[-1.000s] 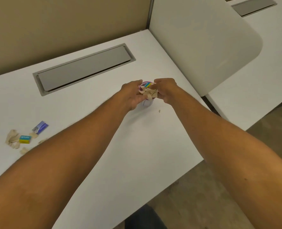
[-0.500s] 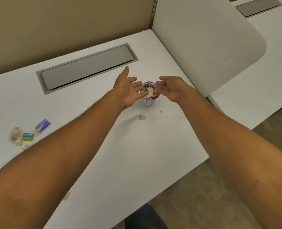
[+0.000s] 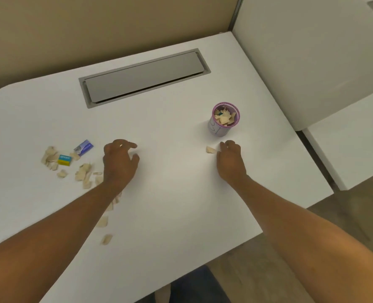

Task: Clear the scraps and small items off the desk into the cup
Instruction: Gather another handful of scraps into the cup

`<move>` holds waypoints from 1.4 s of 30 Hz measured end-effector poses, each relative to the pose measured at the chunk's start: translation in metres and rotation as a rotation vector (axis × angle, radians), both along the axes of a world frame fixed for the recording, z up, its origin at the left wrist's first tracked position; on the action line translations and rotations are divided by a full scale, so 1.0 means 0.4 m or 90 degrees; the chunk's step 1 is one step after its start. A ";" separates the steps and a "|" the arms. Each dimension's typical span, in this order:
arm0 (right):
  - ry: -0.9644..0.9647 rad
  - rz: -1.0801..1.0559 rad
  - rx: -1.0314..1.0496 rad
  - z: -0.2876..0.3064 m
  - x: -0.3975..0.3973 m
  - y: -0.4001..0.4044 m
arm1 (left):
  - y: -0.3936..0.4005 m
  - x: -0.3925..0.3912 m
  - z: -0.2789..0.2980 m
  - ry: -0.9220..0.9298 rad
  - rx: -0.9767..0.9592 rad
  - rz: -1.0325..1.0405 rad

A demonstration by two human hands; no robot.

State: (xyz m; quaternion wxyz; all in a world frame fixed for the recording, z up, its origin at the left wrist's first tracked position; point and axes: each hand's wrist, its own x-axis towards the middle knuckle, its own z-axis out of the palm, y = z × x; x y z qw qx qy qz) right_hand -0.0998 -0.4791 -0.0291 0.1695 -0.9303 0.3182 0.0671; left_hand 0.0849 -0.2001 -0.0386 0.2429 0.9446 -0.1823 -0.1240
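White desk (image 3: pixel 181 215) fills most of my view, with a tan partition behind it. On it I see the cup (image 3: pixel 222 122), purple-rimmed and upright toward the right, already heaped with beige scraps and something teal. Just in front of it lies one loose scrap (image 3: pixel 211 150), and my right hand (image 3: pixel 230 162) has its fingertips curled down touching that scrap's edge; whether it is pinched yet I cannot tell. My left hand (image 3: pixel 120 161) hovers mid-desk, fingers bent and spread, grasping nothing. Beside it to the left sits the scrap pile (image 3: pixel 80 173), trailing under my forearm, with a yellow-and-blue eraser (image 3: pixel 64 160) and a small blue packet (image 3: pixel 83 147) among it. Behind everything a grey cable hatch (image 3: pixel 144 76) is set into the desk.
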 end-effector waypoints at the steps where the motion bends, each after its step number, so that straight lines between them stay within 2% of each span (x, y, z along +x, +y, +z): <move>1: -0.019 0.002 -0.015 0.000 0.013 0.031 | 0.033 0.007 -0.022 -0.053 0.067 -0.009; 3: -0.029 0.059 -0.067 -0.009 0.033 0.085 | 0.086 0.015 -0.051 -0.075 0.191 -0.025; 5: -0.009 0.117 -0.083 -0.024 0.046 0.125 | 0.129 0.015 -0.072 -0.035 0.277 -0.058; 9: -0.034 0.125 -0.060 -0.042 0.058 0.175 | 0.190 -0.006 -0.087 -0.014 0.310 -0.102; 14: -0.079 0.190 0.015 -0.046 0.103 0.201 | 0.242 -0.029 -0.049 -0.027 0.182 -0.111; 18: -0.086 0.103 0.181 -0.032 0.167 0.290 | 0.315 -0.026 -0.050 -0.016 0.080 -0.124; 22: -0.095 0.105 0.284 -0.013 0.216 0.415 | 0.350 -0.014 -0.022 0.068 -0.113 0.068; 25: -0.127 0.203 0.306 -0.007 0.222 0.519 | 0.349 0.009 0.011 0.143 -0.220 0.267; 26: -0.133 0.253 0.302 -0.010 0.222 0.550 | 0.351 0.018 0.018 0.162 -0.247 0.301; 28: -0.097 0.341 0.247 -0.020 0.222 0.607 | 0.361 0.023 0.032 0.161 -0.268 0.290; 30: -0.014 0.414 0.138 -0.031 0.223 0.655 | 0.375 0.016 0.030 0.106 -0.212 0.209; 33: 0.055 0.516 0.015 -0.046 0.211 0.706 | 0.400 -0.011 0.002 -0.003 0.075 0.037; 35: 0.048 0.550 -0.008 -0.048 0.201 0.720 | 0.414 -0.034 -0.014 0.006 0.194 -0.018; 37: 0.026 0.571 -0.012 -0.050 0.194 0.717 | 0.423 -0.051 -0.028 0.008 0.213 -0.045; 39: 0.012 0.592 0.000 -0.049 0.191 0.701 | 0.421 -0.055 -0.036 -0.001 0.175 -0.042; 42: 0.008 0.537 0.052 -0.049 0.194 0.655 | 0.412 -0.052 -0.043 0.006 0.145 -0.061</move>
